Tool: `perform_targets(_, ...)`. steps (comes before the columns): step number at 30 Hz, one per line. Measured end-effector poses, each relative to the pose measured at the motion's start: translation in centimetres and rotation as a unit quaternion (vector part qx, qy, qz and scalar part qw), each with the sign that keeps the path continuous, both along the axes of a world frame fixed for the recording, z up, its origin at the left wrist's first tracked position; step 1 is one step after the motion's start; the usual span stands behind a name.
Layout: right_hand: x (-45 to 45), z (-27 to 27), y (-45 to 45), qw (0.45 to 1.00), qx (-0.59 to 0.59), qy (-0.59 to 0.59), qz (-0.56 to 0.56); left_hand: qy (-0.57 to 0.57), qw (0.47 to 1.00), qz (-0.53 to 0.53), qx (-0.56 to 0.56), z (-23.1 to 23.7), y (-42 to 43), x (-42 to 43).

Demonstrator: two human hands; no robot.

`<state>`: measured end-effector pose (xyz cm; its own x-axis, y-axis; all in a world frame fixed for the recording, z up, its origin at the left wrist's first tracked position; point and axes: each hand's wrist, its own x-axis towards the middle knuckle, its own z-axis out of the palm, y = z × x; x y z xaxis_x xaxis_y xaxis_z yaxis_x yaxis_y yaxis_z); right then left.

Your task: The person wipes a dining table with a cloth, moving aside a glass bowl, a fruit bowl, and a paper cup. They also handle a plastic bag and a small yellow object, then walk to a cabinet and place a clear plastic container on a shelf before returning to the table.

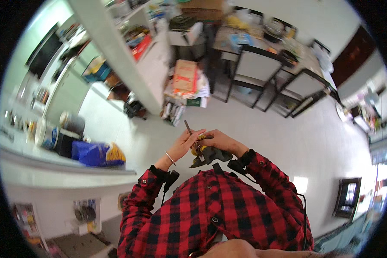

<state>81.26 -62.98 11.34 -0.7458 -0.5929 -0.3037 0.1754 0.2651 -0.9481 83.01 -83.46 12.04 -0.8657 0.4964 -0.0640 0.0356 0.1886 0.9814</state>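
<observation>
My left hand (pixel 184 143), with a bangle at its wrist, is closed around a thin dark stick-like tool (pixel 187 127) whose upper end sticks out above the fingers. Close beside it, my right hand (pixel 216 140) grips a dark grey cloth-like piece (pixel 213 155) with yellow parts. The piece hangs below both hands, in front of my red and black checked shirt. A small pale tag or strip shows on it. The fingers hide where the tool meets the piece, and blur leaves the exact kind of both unclear.
A counter (pixel 103 169) at the left bears a blue and yellow bag (pixel 98 153) and containers. Ahead, a red and brown box (pixel 184 77) lies on stacked papers beside a pillar (pixel 116 54). Chairs (pixel 256 69) stand at a laden table (pixel 224 42). Pale floor tiles (pixel 271 138) lie below my hands.
</observation>
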Motion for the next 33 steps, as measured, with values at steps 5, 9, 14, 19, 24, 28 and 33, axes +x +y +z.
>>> perform_targets(5, -0.4, 0.8, 9.9, 0.985, 0.052, 0.018, -0.161, -0.130, 0.983, -0.124, 0.045, 1.4, 9.9, -4.9)
perform_targets(9, 0.3, 1.2, 15.1, 0.970, 0.015, -0.002, -0.243, -0.317, 0.920, -0.191, 0.125, 1.5, 15.3, -7.8)
perform_targets(14, -0.4, 0.2, 17.8, 0.959, -0.021, -0.007, -0.281, -0.472, 0.812, -0.299, 0.171, 0.6, 18.9, -12.6)
perform_targets(19, -3.8, -1.6, 19.2, 0.911, -0.049, 0.016, -0.408, -0.486, 0.820, -0.227, 0.200, -1.7, 22.3, -19.1)
perform_targets(24, -8.4, -1.4, 20.5, 0.784, -0.246, -0.181, -0.541, -0.361, 0.871, -0.120, 0.312, -1.7, 24.0, -26.9)
perform_targets(28, -13.8, -0.5, 18.8, 0.757, -0.410, -0.184, -0.475, -0.214, 0.938, -0.089, 0.259, -0.8, 25.0, -31.0)
perform_targets(33, -21.6, -0.4, 17.7, 0.821, -0.059, 0.015, -0.567, -0.028, 0.975, -0.135, 0.172, -0.3, 26.9, -33.3)
